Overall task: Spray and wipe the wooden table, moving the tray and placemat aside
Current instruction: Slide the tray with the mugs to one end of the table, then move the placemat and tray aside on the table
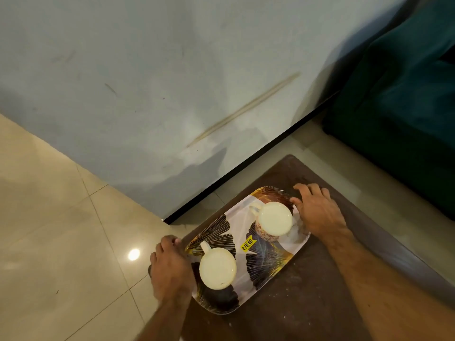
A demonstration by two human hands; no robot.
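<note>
A white tray (261, 264) with a dark and gold leaf pattern and a yellow price sticker lies on the dark brown wooden table (307, 303). Two cream mugs stand on it, one (218, 268) near its left end and one (275, 221) near its right end. My left hand (170, 269) grips the tray's left edge, fingers curled over the rim. My right hand (317, 210) grips the right edge beside the far mug. White specks dot the table top. No placemat, spray bottle or cloth is in view.
A pale wall (172, 94) with a black skirting strip runs diagonally behind the table. Beige floor tiles (61, 230) spread to the left. A dark green sofa (406, 107) stands at the upper right, close to the table's far side.
</note>
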